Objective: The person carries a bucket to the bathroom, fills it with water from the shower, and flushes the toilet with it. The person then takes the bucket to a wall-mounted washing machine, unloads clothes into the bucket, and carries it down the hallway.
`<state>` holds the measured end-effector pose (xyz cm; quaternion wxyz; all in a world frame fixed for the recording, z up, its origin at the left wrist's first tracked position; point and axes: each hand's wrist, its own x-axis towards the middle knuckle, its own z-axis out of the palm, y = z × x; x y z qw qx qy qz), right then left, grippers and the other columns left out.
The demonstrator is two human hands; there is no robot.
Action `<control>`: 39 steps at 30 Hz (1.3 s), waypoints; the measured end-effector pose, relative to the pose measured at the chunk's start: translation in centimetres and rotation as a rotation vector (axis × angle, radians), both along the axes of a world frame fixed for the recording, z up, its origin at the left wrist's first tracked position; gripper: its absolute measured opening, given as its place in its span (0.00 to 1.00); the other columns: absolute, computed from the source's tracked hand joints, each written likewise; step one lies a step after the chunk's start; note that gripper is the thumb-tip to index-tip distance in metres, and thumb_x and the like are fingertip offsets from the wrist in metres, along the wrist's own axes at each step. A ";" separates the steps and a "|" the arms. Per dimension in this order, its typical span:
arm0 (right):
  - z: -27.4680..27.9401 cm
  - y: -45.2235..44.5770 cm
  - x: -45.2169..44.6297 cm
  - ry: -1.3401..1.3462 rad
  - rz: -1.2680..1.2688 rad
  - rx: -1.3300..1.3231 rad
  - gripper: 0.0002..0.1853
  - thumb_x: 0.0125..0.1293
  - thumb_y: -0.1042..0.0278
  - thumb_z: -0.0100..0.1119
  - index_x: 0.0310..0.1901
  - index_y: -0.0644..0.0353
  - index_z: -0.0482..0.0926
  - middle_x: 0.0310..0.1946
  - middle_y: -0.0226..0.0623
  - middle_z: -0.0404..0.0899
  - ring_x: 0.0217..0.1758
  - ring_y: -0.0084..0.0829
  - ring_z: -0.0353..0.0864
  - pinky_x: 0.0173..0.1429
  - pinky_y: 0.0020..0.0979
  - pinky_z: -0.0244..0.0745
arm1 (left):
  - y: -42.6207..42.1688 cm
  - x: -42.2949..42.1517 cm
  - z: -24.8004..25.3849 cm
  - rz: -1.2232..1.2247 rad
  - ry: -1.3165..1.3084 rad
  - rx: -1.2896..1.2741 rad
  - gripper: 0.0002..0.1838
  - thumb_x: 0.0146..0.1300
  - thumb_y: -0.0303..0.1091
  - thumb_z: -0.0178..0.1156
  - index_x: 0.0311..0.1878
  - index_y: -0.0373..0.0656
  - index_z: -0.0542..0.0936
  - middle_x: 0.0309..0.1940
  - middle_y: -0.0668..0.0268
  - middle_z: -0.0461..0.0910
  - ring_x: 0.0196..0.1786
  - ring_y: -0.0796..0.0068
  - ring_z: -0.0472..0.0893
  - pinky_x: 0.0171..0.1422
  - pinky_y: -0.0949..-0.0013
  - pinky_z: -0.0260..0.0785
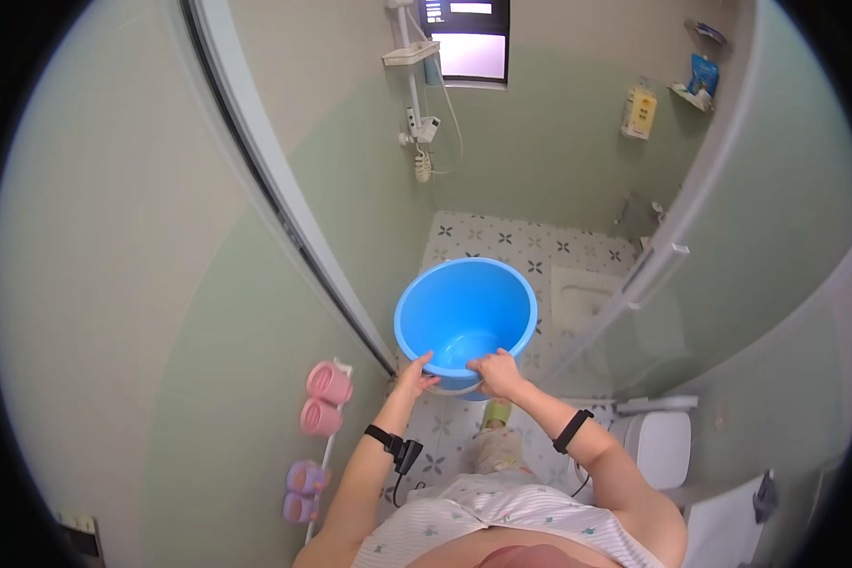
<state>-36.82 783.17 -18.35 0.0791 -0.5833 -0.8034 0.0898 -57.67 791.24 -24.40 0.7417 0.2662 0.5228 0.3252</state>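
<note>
and both hands are on it: the large round blue plastic bucket [466, 293] sits right at the middle, mouth up, in the gap between the grey metal door frame [284, 222] and the curved glass panel [729, 275]. the left hand [417, 375] grasps the near rim, thumb over the edge, fingers tucked under the outside, while the right hand [498, 372] grips that same rim just along from it, knuckles up. below the lip curves a pale bucket handle [454, 390]; whether the base meets the patterned white tile floor [434, 431], i can't tell. a green slipper [498, 412] shows just behind the bucket, on the near side. over on the left wall hang pink slippers [328, 386], purple ones below, and beyond the bucket a white shower hose [460, 142] loops down.
</note>
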 end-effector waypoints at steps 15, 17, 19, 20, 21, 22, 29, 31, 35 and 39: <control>-4.0 44.8 19.2 0.361 0.117 -0.442 0.25 0.53 0.53 0.69 0.52 0.52 0.80 0.44 0.40 0.82 0.51 0.39 0.79 0.57 0.38 0.70 | 36.6 16.5 -11.6 0.322 -0.259 -0.340 0.16 0.53 0.22 0.53 0.46 0.29 0.66 0.46 0.48 0.67 0.45 0.48 0.75 0.46 0.44 0.79; -5.2 52.1 21.7 0.462 -0.057 -0.399 0.23 0.58 0.54 0.65 0.52 0.57 0.80 0.45 0.44 0.82 0.50 0.41 0.80 0.55 0.37 0.73 | 41.1 17.6 -14.1 0.321 -0.248 -0.341 0.15 0.54 0.23 0.53 0.45 0.29 0.67 0.46 0.48 0.67 0.45 0.49 0.75 0.46 0.45 0.79; -6.0 59.5 23.7 0.401 -0.177 -0.334 0.20 0.61 0.56 0.62 0.51 0.59 0.80 0.46 0.45 0.82 0.50 0.41 0.80 0.54 0.36 0.74 | 45.8 18.4 -16.2 0.314 -0.247 -0.358 0.15 0.54 0.23 0.53 0.45 0.30 0.67 0.46 0.48 0.68 0.45 0.49 0.75 0.46 0.45 0.80; -6.3 63.1 24.5 0.375 -0.212 -0.308 0.20 0.61 0.57 0.61 0.51 0.59 0.80 0.46 0.45 0.82 0.50 0.41 0.80 0.54 0.37 0.74 | 48.1 18.7 -17.0 0.309 -0.248 -0.370 0.15 0.54 0.23 0.53 0.45 0.30 0.67 0.46 0.49 0.68 0.45 0.49 0.75 0.46 0.46 0.80; -7.0 66.2 24.8 0.369 -0.260 -0.306 0.19 0.63 0.59 0.59 0.52 0.60 0.79 0.47 0.45 0.81 0.50 0.42 0.80 0.55 0.37 0.74 | 50.6 19.0 -17.8 0.303 -0.243 -0.379 0.15 0.54 0.23 0.53 0.46 0.30 0.68 0.46 0.49 0.68 0.45 0.49 0.75 0.46 0.46 0.80; -6.7 70.5 25.2 0.359 -0.281 -0.283 0.18 0.64 0.60 0.58 0.52 0.61 0.79 0.47 0.45 0.81 0.50 0.42 0.80 0.55 0.37 0.74 | 53.5 19.5 -18.3 0.298 -0.245 -0.383 0.15 0.54 0.23 0.53 0.46 0.30 0.68 0.46 0.49 0.68 0.45 0.49 0.75 0.46 0.47 0.80; -11.8 90.7 24.6 0.408 -0.325 -0.253 0.22 0.62 0.63 0.57 0.58 0.59 0.74 0.50 0.46 0.79 0.55 0.45 0.77 0.60 0.38 0.70 | 69.1 22.5 -22.7 0.267 -0.183 -0.450 0.15 0.55 0.24 0.53 0.47 0.31 0.69 0.46 0.50 0.69 0.46 0.50 0.76 0.46 0.49 0.80; -14.5 95.4 24.1 0.338 -0.224 -0.179 0.24 0.63 0.64 0.57 0.60 0.57 0.71 0.51 0.48 0.78 0.55 0.47 0.76 0.59 0.40 0.71 | 72.4 23.4 -24.2 0.263 -0.151 -0.461 0.15 0.56 0.24 0.53 0.47 0.32 0.69 0.46 0.50 0.70 0.46 0.50 0.76 0.47 0.50 0.80; -18.6 103.3 21.9 0.318 -0.113 -0.036 0.27 0.62 0.64 0.57 0.63 0.54 0.67 0.51 0.49 0.77 0.55 0.49 0.75 0.58 0.43 0.71 | 77.7 25.6 -27.0 0.283 -0.085 -0.473 0.15 0.56 0.24 0.53 0.47 0.32 0.69 0.46 0.51 0.71 0.47 0.51 0.76 0.47 0.52 0.80; -22.9 110.3 19.6 0.229 -0.036 -0.030 0.19 0.63 0.61 0.55 0.55 0.56 0.73 0.49 0.48 0.79 0.51 0.48 0.78 0.53 0.44 0.74 | 80.9 25.8 -29.2 0.356 -0.074 -0.468 0.15 0.54 0.26 0.57 0.46 0.37 0.71 0.44 0.55 0.71 0.47 0.56 0.76 0.47 0.54 0.80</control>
